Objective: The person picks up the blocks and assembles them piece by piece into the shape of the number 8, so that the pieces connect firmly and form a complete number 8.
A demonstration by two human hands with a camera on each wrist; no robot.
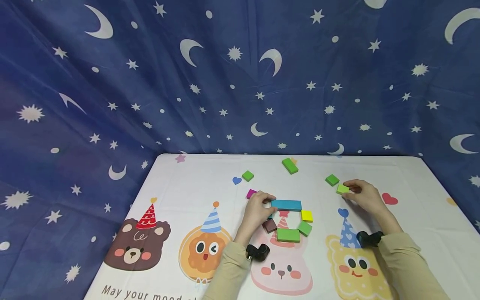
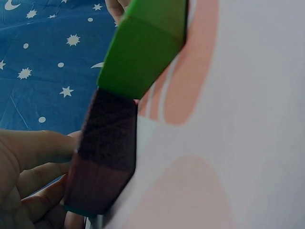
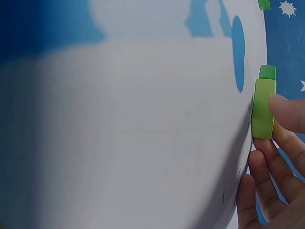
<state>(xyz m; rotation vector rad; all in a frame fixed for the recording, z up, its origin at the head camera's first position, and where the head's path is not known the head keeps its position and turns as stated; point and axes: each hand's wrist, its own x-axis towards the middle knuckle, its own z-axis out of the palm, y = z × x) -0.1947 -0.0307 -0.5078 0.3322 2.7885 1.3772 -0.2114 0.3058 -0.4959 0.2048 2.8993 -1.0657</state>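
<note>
seemingly at the stage of adding to a ring of blocks [image 1: 289, 236]. with right hand [image 1: 365, 199], pinching lime block [image 1: 342, 189] between thumb and forefinger, down on white tablecloth [image 1: 405, 179], right of the ring and well apart from it; in right wrist view, pressing thumb to one face, with remaining fingers loosely bent nearby. with left hand [image 1: 257, 209], apparently pinching left end of long blue block [image 1: 286, 205] by thumb and forefinger, perhaps to steady it; cannot tell how firmly.

next, probably calls for lifting lime block clear of small green block [image 1: 332, 180] just beyond, then carrying it leftward without knocking yellow block [image 1: 307, 216] on the ring's right side. cannot tell whether touching that green neighbour.

also see, in the ring, angled green block [image 1: 305, 228], front green block [image 1: 288, 235] and brown block [image 1: 269, 226], with teal block [image 1: 269, 216] mostly hidden by left hand. farther off, find loose green square [image 1: 248, 176] and green bar [image 1: 290, 166]. just beyond left hand, find magenta block [image 1: 251, 193], partly covered and easily nudged.
</note>
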